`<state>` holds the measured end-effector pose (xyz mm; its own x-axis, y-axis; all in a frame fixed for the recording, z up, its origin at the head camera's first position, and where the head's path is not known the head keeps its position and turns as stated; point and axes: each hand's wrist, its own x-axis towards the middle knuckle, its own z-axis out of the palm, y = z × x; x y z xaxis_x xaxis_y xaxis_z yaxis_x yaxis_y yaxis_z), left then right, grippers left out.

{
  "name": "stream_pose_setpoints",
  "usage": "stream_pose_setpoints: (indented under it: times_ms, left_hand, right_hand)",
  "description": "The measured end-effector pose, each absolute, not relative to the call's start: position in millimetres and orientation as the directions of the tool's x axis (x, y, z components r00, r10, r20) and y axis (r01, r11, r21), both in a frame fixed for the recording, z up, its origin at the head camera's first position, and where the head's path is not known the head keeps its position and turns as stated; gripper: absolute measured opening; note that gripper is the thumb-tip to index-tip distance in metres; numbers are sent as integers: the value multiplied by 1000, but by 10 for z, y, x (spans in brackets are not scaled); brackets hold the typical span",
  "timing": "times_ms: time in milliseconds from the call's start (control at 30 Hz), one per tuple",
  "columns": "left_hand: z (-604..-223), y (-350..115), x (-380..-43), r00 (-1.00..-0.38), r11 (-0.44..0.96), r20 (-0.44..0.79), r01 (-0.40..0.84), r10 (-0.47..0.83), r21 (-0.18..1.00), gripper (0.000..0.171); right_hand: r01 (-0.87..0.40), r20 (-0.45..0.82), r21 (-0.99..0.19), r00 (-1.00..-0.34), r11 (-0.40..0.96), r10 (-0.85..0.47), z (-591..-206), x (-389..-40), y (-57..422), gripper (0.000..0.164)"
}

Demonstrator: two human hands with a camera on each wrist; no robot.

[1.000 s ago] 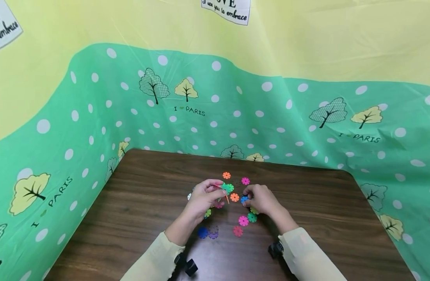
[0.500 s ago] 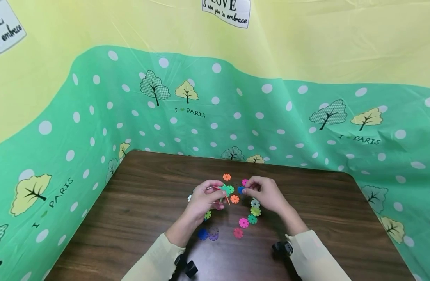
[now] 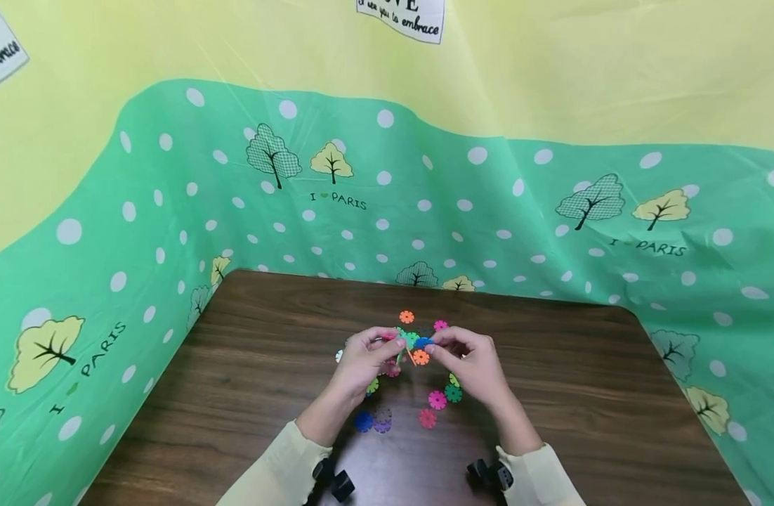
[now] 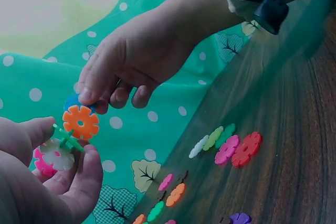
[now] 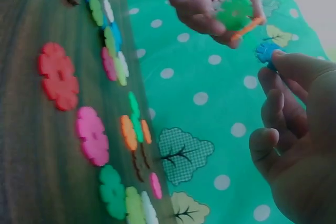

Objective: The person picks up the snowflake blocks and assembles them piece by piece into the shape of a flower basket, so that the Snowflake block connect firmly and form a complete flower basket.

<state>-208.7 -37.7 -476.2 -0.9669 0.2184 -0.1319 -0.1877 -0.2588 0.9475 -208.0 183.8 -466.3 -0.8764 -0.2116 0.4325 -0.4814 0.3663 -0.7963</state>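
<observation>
The left hand [image 3: 366, 357] pinches a cluster of joined discs [image 4: 68, 139]; the right hand [image 3: 475, 358] pinches a blue disc [image 5: 268, 51] just beside the cluster's orange disc [image 4: 90, 124], between the hands. Best, I'd judge, to align notches crosswise, then push gently and straight while bracing the cluster.

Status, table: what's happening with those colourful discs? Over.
Left hand holding multicoloured cluster of notched plastic discs. Right hand pinching blue notched plastic disc, just apart from cluster. Nothing visible between them.
</observation>
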Motion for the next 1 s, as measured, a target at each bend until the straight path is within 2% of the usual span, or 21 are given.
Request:
stream_pose_setpoints:
  times_ms: [300, 533, 867, 1000]
  left_hand:
    - [-4702, -431, -2064, -971, -260, -111, -165, 211, 951, 32]
    - [-4670, -419, -2057, -973, -252, -99, -151, 207, 956, 30]
    - [-4668, -432, -2051, -977, -191, -64, -104, 203, 976, 25]
    - [-4669, -441, -2053, -975, -182, -59, -99, 214, 978, 23]
  right_hand:
    - [-591, 547, -712, -805, 379, -228, -4426, -1954, 1670, 12]
    - [-643, 601, -662, -762, 386, -240, -4778, -2138, 1742, 9]
    - [-692, 645, -589, -714, 418, -272, -4463, -1953, 1607, 10]
    - [-709, 652, -581, -699, 399, -294, -4515, -1990, 1620, 15]
